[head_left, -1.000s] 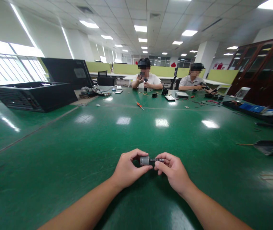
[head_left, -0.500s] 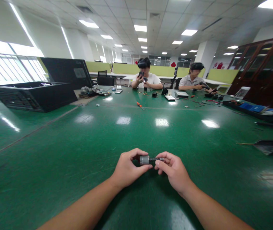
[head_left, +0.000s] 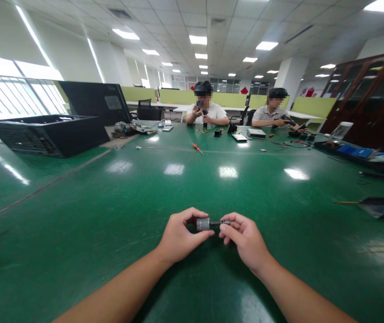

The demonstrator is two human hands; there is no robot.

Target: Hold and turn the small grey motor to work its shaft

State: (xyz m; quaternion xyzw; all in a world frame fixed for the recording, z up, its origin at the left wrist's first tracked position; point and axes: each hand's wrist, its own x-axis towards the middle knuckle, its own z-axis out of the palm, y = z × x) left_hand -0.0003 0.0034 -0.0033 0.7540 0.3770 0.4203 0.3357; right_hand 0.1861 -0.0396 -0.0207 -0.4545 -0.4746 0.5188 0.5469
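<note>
A small silver cylinder [head_left: 203,224] with a thin dark shaft [head_left: 219,222] sticking out to the right is held just above the green table [head_left: 117,211], near its front edge. My left hand [head_left: 178,237] pinches the cylinder between thumb and forefinger. My right hand [head_left: 245,240] is closed on the tip of the shaft with its fingertips. Both forearms reach in from the bottom of the view.
Two other people [head_left: 205,110] [head_left: 272,114] sit at the far side handling small tools. A red screwdriver [head_left: 196,148] lies mid-table. A black computer case [head_left: 48,134] and its panel stand at the left, dark parts [head_left: 382,206] at the right.
Both hands and the cylinder stay in nearly the same place, shifted only slightly upward in the view. The grip is the same.
</note>
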